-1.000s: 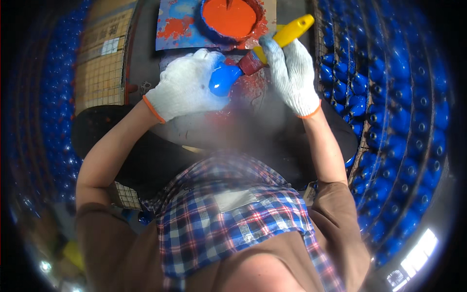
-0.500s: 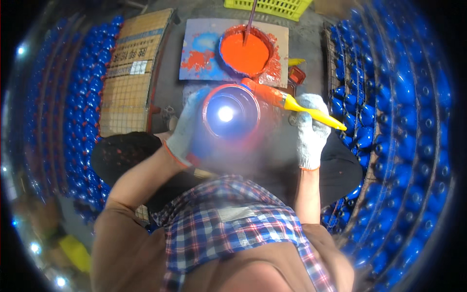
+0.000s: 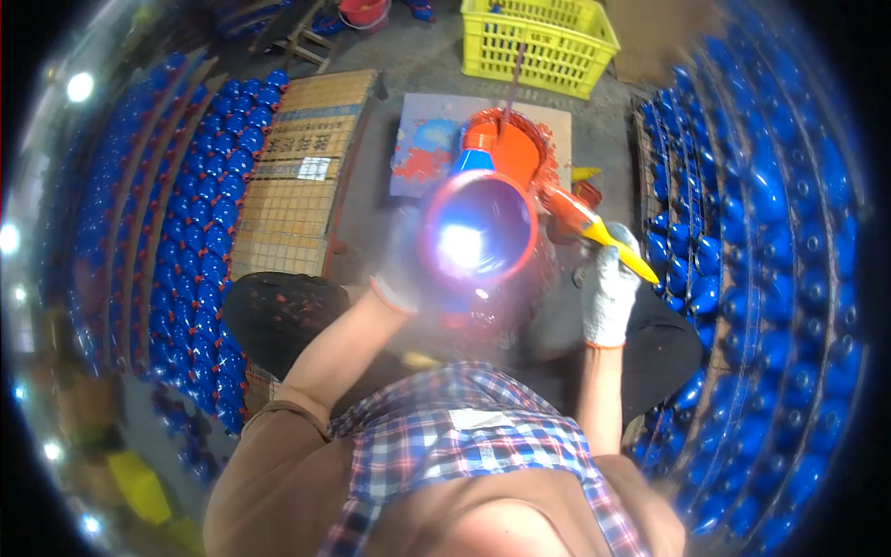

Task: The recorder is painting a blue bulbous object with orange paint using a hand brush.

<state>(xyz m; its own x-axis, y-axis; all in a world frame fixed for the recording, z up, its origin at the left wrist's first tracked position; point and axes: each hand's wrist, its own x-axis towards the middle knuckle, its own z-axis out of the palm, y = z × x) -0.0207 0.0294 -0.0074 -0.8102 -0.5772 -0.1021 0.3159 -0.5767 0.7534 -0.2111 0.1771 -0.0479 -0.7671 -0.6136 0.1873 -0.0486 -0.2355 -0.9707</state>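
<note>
A gloved left hand [image 3: 404,265] holds a shiny blue bulb-shaped object with red-painted rim [image 3: 478,237] up near the camera. The gloved right hand [image 3: 608,292] grips a yellow-handled paintbrush [image 3: 599,232] beside an orange paint bucket [image 3: 506,148].

A blue bulb-shaped piece [image 3: 478,243] is being held up close to the camera, its round end facing the lens and shining with a bright glare; a red-orange painted ring is running around its rim, and its blue neck is pointing away toward the paint. A paintbrush [image 3: 599,232] with a yellow handle and bristles loaded with orange paint is lying slanted just right of it, bristles close to the piece's rim; whether they are touching is unclear.
</note>
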